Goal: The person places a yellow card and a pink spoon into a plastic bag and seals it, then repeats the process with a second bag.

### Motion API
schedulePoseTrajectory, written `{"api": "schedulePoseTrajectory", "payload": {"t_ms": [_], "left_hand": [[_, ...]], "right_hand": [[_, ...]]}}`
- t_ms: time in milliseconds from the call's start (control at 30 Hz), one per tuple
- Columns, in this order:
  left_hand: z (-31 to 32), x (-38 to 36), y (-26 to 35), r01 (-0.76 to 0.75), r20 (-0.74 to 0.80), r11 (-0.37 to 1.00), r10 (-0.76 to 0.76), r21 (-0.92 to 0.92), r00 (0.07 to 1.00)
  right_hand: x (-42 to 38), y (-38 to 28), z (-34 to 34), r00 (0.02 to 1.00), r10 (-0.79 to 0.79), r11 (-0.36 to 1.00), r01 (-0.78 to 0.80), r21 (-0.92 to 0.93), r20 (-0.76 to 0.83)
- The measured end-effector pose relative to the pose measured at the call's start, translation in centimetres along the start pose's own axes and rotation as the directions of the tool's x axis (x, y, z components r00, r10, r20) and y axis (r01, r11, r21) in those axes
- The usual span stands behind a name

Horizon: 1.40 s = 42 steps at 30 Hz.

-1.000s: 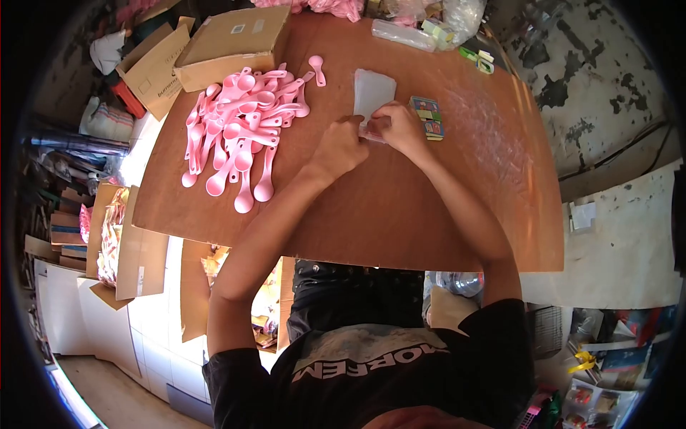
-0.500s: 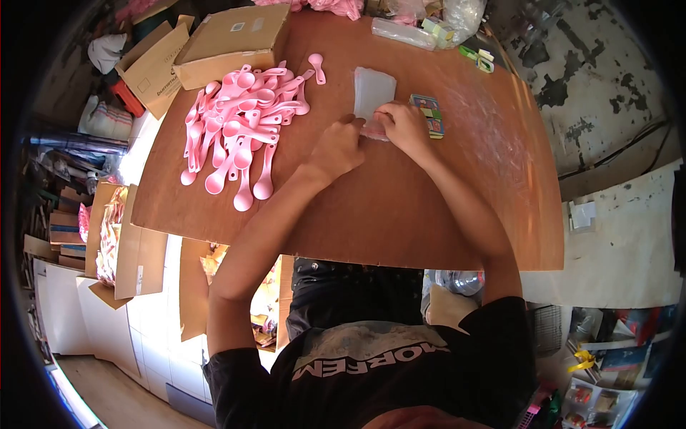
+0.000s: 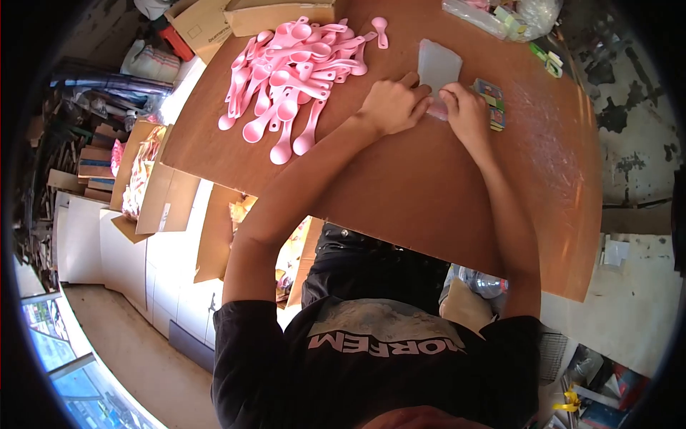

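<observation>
while r hand (image 3: 462,107) pinches clear bags (image 3: 439,64), ctn (image 3: 175,194) holds pkts (image 3: 141,175); l hand (image 3: 395,105) grip unclear.

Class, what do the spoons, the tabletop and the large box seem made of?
Spoons: likely plastic, smooth, evenly pink with soft highlights.
Tabletop: probably wood or wood-look board, reddish-brown, slight sheen.
Box: apparently cardboard, matte brown.

a brown table (image 3: 407,186) bears pink spoons (image 3: 287,109), plastic sleeves (image 3: 439,66), colourful packs (image 3: 496,118), a cardboard box (image 3: 279,18)

At left, a striped white sack (image 3: 151,61) sits near a cardboard box (image 3: 200,30); at right, a wall (image 3: 636,121) peels.
</observation>
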<state>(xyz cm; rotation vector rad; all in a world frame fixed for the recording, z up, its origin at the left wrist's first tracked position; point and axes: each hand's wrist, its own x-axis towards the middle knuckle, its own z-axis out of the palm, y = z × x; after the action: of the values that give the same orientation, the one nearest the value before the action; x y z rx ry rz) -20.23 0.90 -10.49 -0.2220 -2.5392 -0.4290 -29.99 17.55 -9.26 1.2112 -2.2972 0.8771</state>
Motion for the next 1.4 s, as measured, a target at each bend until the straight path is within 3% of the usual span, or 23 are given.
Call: {"api": "schedulePoseTrajectory", "payload": {"t_ms": [100,167,233,333,400,500,567,633,667,733,767,867,933,1067,1100,1167,1267,1333,1400], "left_hand": [[-0.1,0.1,-0.1,0.075,-0.099,0.985,-0.091,-0.155,0.991],[0.4,-0.1,-0.4,0.065,-0.072,0.991,-0.074,-0.118,0.995],[0.5,-0.1,-0.7,0.029,-0.052,0.995,-0.034,-0.092,0.998],[0.8,-0.1,-0.9,0.022,-0.065,0.995,-0.029,-0.095,0.997],[0.9,-0.1,-0.6,0.035,-0.070,0.994,-0.042,-0.103,0.997],[0.3,-0.1,-0.1,0.078,-0.070,0.990,-0.087,-0.116,0.994],[0.0,0.0,0.3,0.105,-0.058,0.986,-0.113,-0.130,0.992],[0.2,0.1,0.2,0.016,-0.195,0.995,-0.035,-0.101,0.980],[0.3,0.2,0.0,0.009,-0.193,0.994,-0.030,-0.106,0.981],[0.2,0.3,-0.8,-0.121,-0.215,0.982,0.088,-0.142,0.973],[0.2,0.4,-1.0,-0.097,-0.209,0.962,0.043,-0.255,0.977],[1.2,0.8,-2.4,-0.062,-0.235,0.932,-0.026,-0.356,0.972],[1.3,0.8,-2.3,-0.084,-0.274,0.937,-0.013,-0.339,0.962],[0.6,1.1,-1.5,0.077,-0.096,0.910,-0.127,-0.408,0.987],[0.4,1.1,-1.2,0.146,-0.014,0.878,-0.171,-0.456,0.985],[0.1,1.4,-0.8,0.064,-0.056,0.875,-0.103,-0.480,0.993],[0.6,1.5,-1.5,-0.036,-0.076,0.813,-0.011,-0.581,0.997],[0.7,1.4,-1.5,0.190,0.074,0.724,-0.189,-0.663,0.979],[0.6,1.4,-1.3,0.282,0.115,0.645,-0.289,-0.710,0.950]], "right_hand": [[-0.1,0.3,0.0,1.000,0.028,0.999,-0.028,0.030,-0.005],[-0.1,-0.1,-0.2,0.999,0.039,0.998,-0.041,0.056,0.027],[0.0,-0.3,-0.2,0.993,-0.109,0.994,0.108,0.027,0.036],[0.0,0.4,-0.2,0.989,-0.044,0.999,0.041,0.028,0.139],[-0.1,0.5,0.1,0.994,-0.067,0.997,0.063,0.051,0.088],[-0.3,0.0,0.2,0.997,0.066,0.998,-0.066,0.002,0.032],[-0.3,-0.4,-0.1,0.990,-0.129,0.989,0.132,0.062,-0.055],[-0.2,-0.8,-0.1,0.981,-0.172,0.981,0.179,0.077,-0.087],[-0.1,-1.0,-0.2,0.968,-0.221,0.968,0.233,0.092,-0.118],[-0.1,-1.5,-0.3,0.968,-0.201,0.970,0.217,0.106,-0.148],[-0.1,-1.4,-0.3,0.970,-0.199,0.970,0.215,0.115,-0.139],[0.2,-1.7,-0.9,0.975,-0.184,0.972,0.200,0.127,-0.125],[0.4,-2.2,-1.3,0.978,-0.173,0.964,0.193,0.185,-0.116],[0.8,-2.8,-2.5,0.975,-0.179,0.958,0.203,0.204,-0.128],[0.7,-2.1,-2.6,0.993,-0.117,0.970,0.121,0.210,-0.033],[0.2,-1.1,-2.4,0.998,0.000,0.969,-0.016,0.245,0.067],[0.5,-1.3,-3.3,0.991,-0.081,0.949,0.045,0.312,0.103],[0.2,-1.0,-5.4,0.985,-0.001,0.964,-0.044,0.261,0.172],[-0.4,0.4,-8.2,0.985,0.055,0.998,-0.061,0.029,0.164]]}}
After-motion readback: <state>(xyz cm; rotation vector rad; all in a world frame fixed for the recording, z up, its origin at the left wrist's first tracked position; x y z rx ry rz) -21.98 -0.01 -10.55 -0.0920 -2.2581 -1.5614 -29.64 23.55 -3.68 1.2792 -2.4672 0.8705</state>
